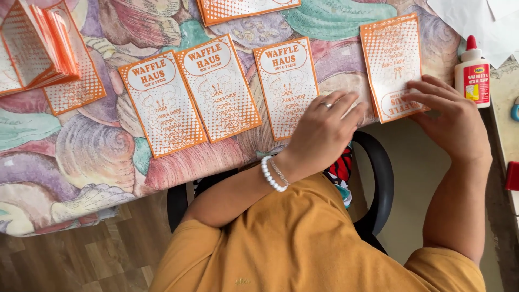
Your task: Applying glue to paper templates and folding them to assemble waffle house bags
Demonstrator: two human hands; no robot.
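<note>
Three orange-and-white printed cards lie in a row on the shell-patterned tablecloth (81, 157): one at the left (161, 103), one in the middle (219, 86), one at the right (286, 86). A fourth card (390, 62) lies further right, turned the other way round. My left hand (324, 130), with a ring and a white bead bracelet, rests flat on the cloth between the third and fourth cards and holds nothing. My right hand (448, 119) lies with its fingers spread flat over the fourth card's lower right corner.
A white glue bottle (473, 73) with a red cap stands right of the fourth card. A fanned stack of the same cards (38, 48) sits at the far left, over another card (73, 89). One more card (243, 8) and white paper (476, 21) lie at the back. A black chair (381, 184) is below the table edge.
</note>
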